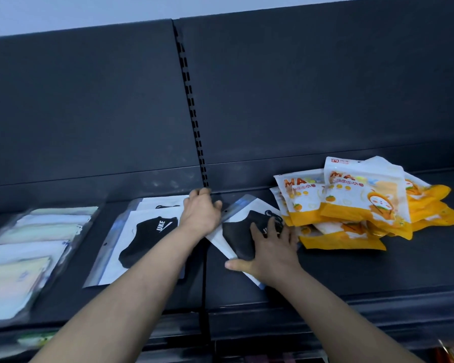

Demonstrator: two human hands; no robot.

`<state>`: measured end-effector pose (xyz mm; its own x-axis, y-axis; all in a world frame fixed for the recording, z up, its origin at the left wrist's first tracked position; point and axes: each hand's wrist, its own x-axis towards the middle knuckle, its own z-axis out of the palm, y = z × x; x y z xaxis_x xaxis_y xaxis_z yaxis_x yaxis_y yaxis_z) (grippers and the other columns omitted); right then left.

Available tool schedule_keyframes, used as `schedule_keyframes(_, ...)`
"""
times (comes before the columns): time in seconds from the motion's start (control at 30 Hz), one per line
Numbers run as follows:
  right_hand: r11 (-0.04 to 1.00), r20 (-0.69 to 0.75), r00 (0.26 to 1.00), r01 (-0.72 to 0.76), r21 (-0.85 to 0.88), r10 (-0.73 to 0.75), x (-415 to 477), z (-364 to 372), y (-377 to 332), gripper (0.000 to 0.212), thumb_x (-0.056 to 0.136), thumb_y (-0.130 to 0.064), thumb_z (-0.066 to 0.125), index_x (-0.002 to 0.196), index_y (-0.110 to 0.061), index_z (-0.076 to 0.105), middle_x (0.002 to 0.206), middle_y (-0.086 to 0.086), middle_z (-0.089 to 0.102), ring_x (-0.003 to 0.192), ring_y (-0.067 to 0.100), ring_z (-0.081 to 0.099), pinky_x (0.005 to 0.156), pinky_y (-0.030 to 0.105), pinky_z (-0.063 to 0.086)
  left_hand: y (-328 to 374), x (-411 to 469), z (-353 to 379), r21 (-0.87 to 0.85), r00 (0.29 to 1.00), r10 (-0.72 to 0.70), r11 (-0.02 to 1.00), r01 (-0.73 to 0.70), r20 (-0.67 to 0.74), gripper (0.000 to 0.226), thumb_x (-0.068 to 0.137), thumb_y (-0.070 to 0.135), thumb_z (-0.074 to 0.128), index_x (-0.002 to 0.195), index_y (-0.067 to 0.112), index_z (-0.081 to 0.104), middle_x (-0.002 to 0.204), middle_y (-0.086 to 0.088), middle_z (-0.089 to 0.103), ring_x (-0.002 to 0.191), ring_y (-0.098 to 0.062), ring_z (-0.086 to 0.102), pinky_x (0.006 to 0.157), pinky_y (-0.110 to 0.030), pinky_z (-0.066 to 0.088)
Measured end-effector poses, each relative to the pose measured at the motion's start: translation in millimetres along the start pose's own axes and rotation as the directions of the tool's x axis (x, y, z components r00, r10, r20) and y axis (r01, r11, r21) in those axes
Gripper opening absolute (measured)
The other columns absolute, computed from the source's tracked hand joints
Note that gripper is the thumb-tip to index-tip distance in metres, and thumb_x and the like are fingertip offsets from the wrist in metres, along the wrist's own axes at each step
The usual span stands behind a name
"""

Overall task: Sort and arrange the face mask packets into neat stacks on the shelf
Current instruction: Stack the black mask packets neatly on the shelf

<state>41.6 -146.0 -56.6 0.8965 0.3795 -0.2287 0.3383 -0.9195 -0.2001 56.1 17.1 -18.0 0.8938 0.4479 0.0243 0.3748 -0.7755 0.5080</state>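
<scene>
Head view. A dark shelf [351,273] carries several groups of mask packets. The right hand [270,251] lies flat, fingers spread, pressing on a clear packet [240,231] holding a black mask; this packet sits skewed, its long axis running from near-right to far-left, its sealed header edge pointing toward the back panel [89,100]. The left hand [201,212] rests palm down, fingers curled, at the far right corner of a black-mask stack [142,237]; whether it grips a packet cannot be told. That stack lies nearly square to the shelf edge, long axis front to back. A loose orange-and-white pile [357,205] lies to the right, just beside the skewed packet. Pale packets [24,252] lie at far left, blurred.
</scene>
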Motion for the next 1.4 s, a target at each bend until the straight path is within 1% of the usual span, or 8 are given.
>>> schedule_keyframes(0.23, 0.982, -0.059, 0.988, 0.136, -0.134, -0.145, -2.8, 6.0, -0.1, 0.061, 0.098, -0.054, 0.023, 0.152, -0.027, 0.012, 0.161, 0.003, 0.003, 0.143, 0.046, -0.005, 0.11, 0.067, 0.005, -15.2, 0.5, -10.6, -0.071, 0.999, 0.008, 0.997, -0.012, -0.048, 0.043, 0.097, 0.023, 0.046, 0.14, 0.016, 0.043, 0.145, -0.011, 0.037, 0.134, -0.03, 0.036, 0.11, -0.04, 0.033)
schedule_keyframes(0.43, 1.0, -0.061, 0.998, 0.003, -0.014, -0.004, -2.9, 7.6, -26.6, 0.086, 0.084, -0.076, 0.028, 0.148, -0.02, 0.024, 0.159, 0.006, 0.011, 0.145, 0.039, -0.006, 0.106, 0.073, 0.006, -16.1, -2.0, -13.7, -0.084, 0.997, 0.074, 0.994, -0.076, -0.031, 0.042, 0.097, 0.02, 0.046, 0.139, 0.013, 0.043, 0.144, -0.01, 0.039, 0.131, -0.029, 0.041, 0.109, -0.039, 0.034)
schedule_keyframes(0.6, 1.0, -0.124, 0.992, -0.014, -0.026, 0.01, 2.6, 13.1, -34.8, 0.053, 0.098, -0.051, 0.031, 0.148, -0.032, 0.023, 0.149, 0.011, 0.025, 0.144, 0.041, 0.004, 0.107, 0.071, 0.009, -28.0, -5.4, -25.6, 0.008, 0.985, 0.167, 0.986, -0.168, 0.042, 0.036, 0.097, 0.015, 0.043, 0.132, 0.016, 0.052, 0.137, -0.01, 0.05, 0.126, -0.027, 0.048, 0.104, -0.033, 0.039)
schedule_keyframes(0.77, 1.0, -0.213, 0.977, -0.004, 0.031, 0.011, -4.8, 12.9, -33.3, 0.05, 0.101, -0.046, 0.026, 0.149, -0.031, 0.021, 0.156, 0.008, 0.023, 0.145, 0.035, 0.012, 0.113, 0.06, 0.016, -46.8, -9.1, -37.1, -0.042, 0.976, 0.214, 0.976, -0.213, 0.034, 0.034, 0.097, 0.016, 0.044, 0.13, 0.018, 0.054, 0.137, -0.005, 0.053, 0.126, -0.024, 0.049, 0.103, -0.033, 0.041)
schedule_keyframes(0.9, 0.974, -0.375, 0.926, 0.122, 0.19, -0.043, -16.3, 7.3, -49.1, 0.052, 0.1, -0.044, 0.027, 0.15, -0.032, 0.018, 0.159, 0.003, 0.017, 0.147, 0.027, 0.009, 0.116, 0.054, 0.015, -59.4, -7.0, -47.2, -0.358, 0.994, 0.105, 0.928, -0.103, -0.012, 0.032, 0.099, 0.027, 0.045, 0.128, 0.015, 0.052, 0.127, -0.008, 0.06, 0.118, -0.027, 0.055, 0.104, -0.037, 0.042)
schedule_keyframes(1.07, 0.942, -0.342, 0.914, 0.289, 0.17, -0.218, -22.2, 11.8, -93.7, 0.059, 0.095, -0.053, 0.02, 0.15, -0.035, 0.012, 0.16, -0.004, 0.01, 0.148, 0.02, 0.0, 0.119, 0.05, 0.011, -88.0, -9.6, -82.1, -0.692, 0.994, -0.111, 0.718, 0.079, -0.002, 0.039, 0.096, 0.052, 0.042, 0.108, 0.017, 0.053, 0.112, -0.003, 0.064, 0.106, -0.021, 0.059, 0.099, -0.039, 0.044)
schedule_keyframes(1.27, 0.815, -0.217, 0.796, 0.579, -0.004, -0.566, -31.6, 30.0, -146.0, 0.081, 0.079, -0.066, -0.004, 0.148, -0.034, 0.024, 0.159, -0.006, 0.014, 0.148, 0.017, 0.005, 0.118, 0.044, 0.002, -162.9, -31.9, -109.5, -0.576, 0.995, -0.1, 0.812, 0.093, 0.02, 0.067, 0.076, 0.012, 0.079, 0.131, 0.025, 0.043, 0.119, 0.003, 0.061, 0.099, -0.016, 0.062, 0.089, -0.028, 0.054)
schedule_keyframes(1.4, 0.832, -0.328, 0.806, 0.546, 0.094, -0.492, -32.0, 39.9, -160.5, 0.061, 0.093, -0.06, 0.017, 0.138, -0.032, 0.047, 0.152, -0.004, 0.034, 0.144, 0.018, 0.025, 0.117, 0.039, 0.019, -197.6, -45.5, -114.3, -0.441, 0.99, -0.128, 0.886, 0.144, 0.066, 0.073, 0.078, 0.006, 0.075, 0.141, 0.021, 0.042, 0.135, -0.002, 0.055, 0.105, -0.019, 0.058, 0.093, -0.029, 0.048)
